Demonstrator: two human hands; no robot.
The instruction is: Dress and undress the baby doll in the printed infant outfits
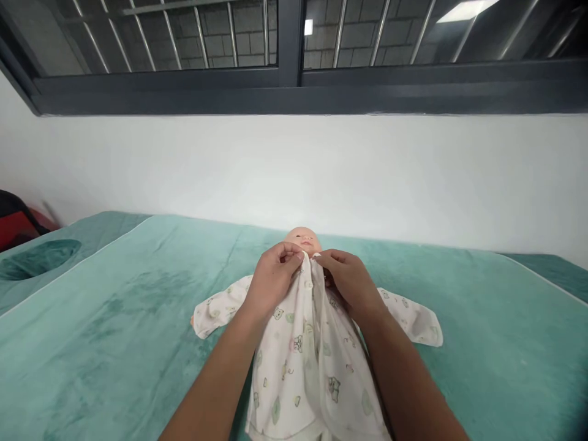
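Observation:
A baby doll (303,236) lies on its back with its head toward the wall. It wears a white baby shirt (285,361) printed with small animals and leaves, the sleeves spread out to both sides. At the neck, my left hand (278,269) pinches the left front edge of the shirt. My right hand (346,275) pinches the right front edge close beside it. The two edges run down the front nearly side by side, with a narrow gap at the collar. Small snaps show along the left edge; my fingers partly hide the collar.
Beneath the doll is a green plush cover (138,318) with a round hole (41,258) at the far left. A white wall (294,165) rises behind, below a dark-framed window (289,76) with bars. A red and black item (18,223) sits at the left edge.

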